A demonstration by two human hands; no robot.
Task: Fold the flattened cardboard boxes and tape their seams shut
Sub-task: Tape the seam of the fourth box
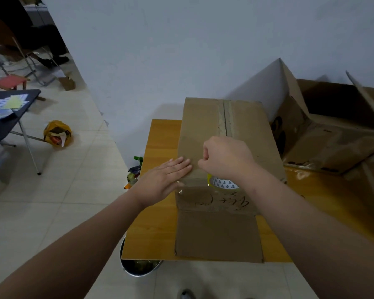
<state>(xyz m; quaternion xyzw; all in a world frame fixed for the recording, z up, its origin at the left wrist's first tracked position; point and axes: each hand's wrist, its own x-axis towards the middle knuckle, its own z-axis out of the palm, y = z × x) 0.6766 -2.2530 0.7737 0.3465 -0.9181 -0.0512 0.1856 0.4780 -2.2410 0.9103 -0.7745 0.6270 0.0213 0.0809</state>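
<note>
A folded brown cardboard box (242, 126) stands on the wooden table (160, 212), an old taped seam running along its top. Its near flap (218, 236) lies open and flat toward me. My left hand (162, 180) presses flat with straight fingers on the box's near left corner, over a strip of clear tape. My right hand (225, 158) is curled into a fist on the box top; its fingers pinch something small that I cannot make out. Under its wrist hangs a roll of clear tape (222, 183) with a yellow rim and patterned core.
Open cardboard boxes (324, 126) crowd the table's right side against the white wall. A metal bin (138, 268) stands under the table's near left corner. On the tiled floor to the left are a yellow bag (57, 133), a dark folding table (13, 108) and chairs.
</note>
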